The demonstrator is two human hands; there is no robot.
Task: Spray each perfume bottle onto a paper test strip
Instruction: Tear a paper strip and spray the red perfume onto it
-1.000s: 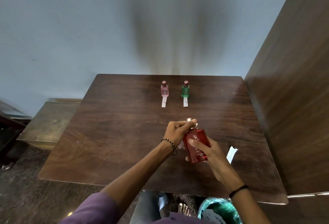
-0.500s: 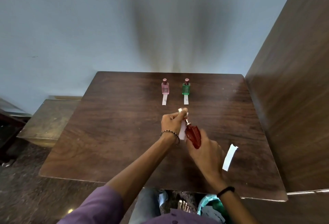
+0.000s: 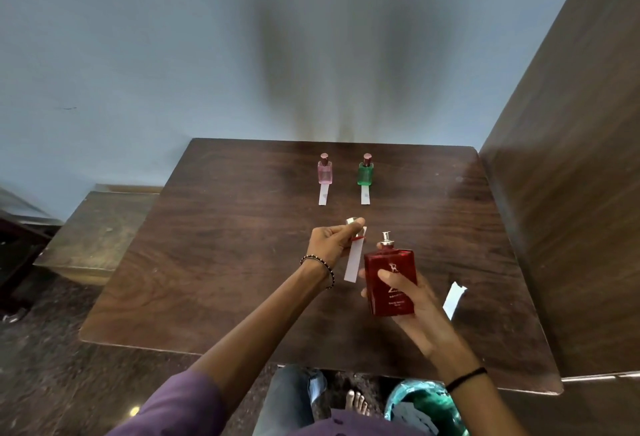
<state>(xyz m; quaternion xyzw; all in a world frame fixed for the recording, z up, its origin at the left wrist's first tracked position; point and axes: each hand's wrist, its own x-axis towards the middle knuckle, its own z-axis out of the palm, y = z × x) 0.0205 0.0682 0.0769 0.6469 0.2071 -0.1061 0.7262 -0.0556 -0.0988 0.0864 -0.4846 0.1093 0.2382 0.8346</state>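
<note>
My right hand [image 3: 412, 300] grips a red square perfume bottle [image 3: 391, 281] upright above the table, its silver spray nozzle bare. My left hand [image 3: 330, 241] pinches the silver cap [image 3: 352, 221] together with a white paper strip [image 3: 354, 262] that hangs down just left of the bottle. At the back of the dark wooden table [image 3: 214, 262] stand a pink bottle [image 3: 325, 169] and a green bottle [image 3: 365, 170], both capped. One white strip [image 3: 323, 194] lies in front of the pink one, another strip [image 3: 364, 194] in front of the green.
A spare white strip [image 3: 453, 300] lies on the table to the right of my right hand. A tall wooden panel [image 3: 571, 176] borders the table's right side. A low wooden bench [image 3: 100, 231] stands at the left, the wall behind.
The bottle has come back from tilted to upright with its cap off. My left hand holds the cap and strip apart from the nozzle, and the strip now hangs free.
</note>
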